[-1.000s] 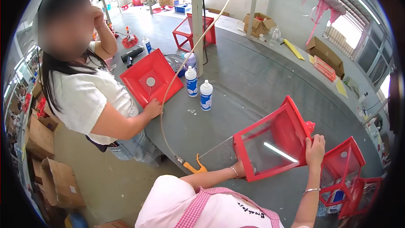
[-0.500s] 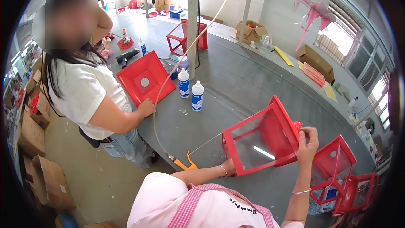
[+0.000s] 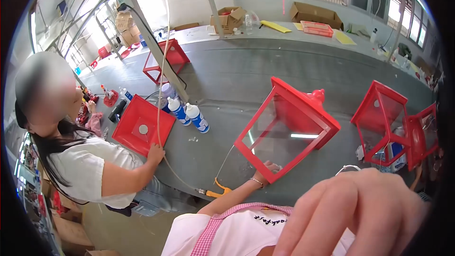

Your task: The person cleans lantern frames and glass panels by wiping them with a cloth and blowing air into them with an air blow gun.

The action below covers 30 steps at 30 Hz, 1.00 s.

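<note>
A red lantern (image 3: 289,135) with clear panes and a knobbed top lies on its side on the grey table (image 3: 222,66). My left hand (image 3: 270,168) is at its lower near edge, fingers closed around the frame and partly hidden by it. Very large in the foreground, my right hand (image 3: 355,208) is raised close to the camera, away from the lantern. Its fingers are bent down and their tips run out of view, so I cannot make out anything in them. An orange air gun (image 3: 217,191) with a thin nozzle lies beside my left forearm.
Across the left side, a co-worker's hand (image 3: 155,152) rests on a red tray-like piece (image 3: 135,128). White-and-blue bottles (image 3: 196,117) stand near a post (image 3: 156,42). More red lantern frames (image 3: 383,123) stand at right. A hose (image 3: 164,66) hangs across the table.
My right hand has left the lantern's knobbed top and come up close to the camera. The view has turned right and up. My left hand stays at the lantern's lower edge.
</note>
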### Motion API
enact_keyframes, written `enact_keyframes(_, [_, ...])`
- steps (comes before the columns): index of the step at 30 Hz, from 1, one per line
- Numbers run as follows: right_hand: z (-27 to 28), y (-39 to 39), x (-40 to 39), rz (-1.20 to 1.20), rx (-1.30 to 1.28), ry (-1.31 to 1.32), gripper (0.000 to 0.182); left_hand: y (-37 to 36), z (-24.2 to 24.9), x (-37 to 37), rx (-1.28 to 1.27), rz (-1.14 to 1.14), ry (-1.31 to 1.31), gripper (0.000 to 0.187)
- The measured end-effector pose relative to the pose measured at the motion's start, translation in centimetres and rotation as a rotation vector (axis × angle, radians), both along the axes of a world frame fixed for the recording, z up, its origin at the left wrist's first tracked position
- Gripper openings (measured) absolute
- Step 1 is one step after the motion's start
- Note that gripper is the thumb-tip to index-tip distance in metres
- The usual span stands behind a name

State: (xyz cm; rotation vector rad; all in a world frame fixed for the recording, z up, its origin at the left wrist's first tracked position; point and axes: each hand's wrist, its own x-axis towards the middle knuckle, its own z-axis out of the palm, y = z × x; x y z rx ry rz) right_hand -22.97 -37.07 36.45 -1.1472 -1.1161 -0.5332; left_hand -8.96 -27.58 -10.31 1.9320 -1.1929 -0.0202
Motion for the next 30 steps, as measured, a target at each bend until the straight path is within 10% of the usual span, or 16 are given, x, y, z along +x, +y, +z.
enact_keyframes(27, [0.9,-4.2,0.5,0.175,-0.212,0.020,0.014,-0.3,-1.1,0.0,-0.030,0.027,0.051,0.015])
enact_keyframes(28, [-1.5,-1.7,2.2,0.082,0.096,-0.080,0.020,-0.4,-1.1,0.2,-0.067,0.013,0.025,0.015])
enact_keyframes(30, [-5.9,-3.7,0.1,-0.148,0.004,0.386,0.019,0.0,-0.9,0.1,-0.062,0.043,0.027,0.015])
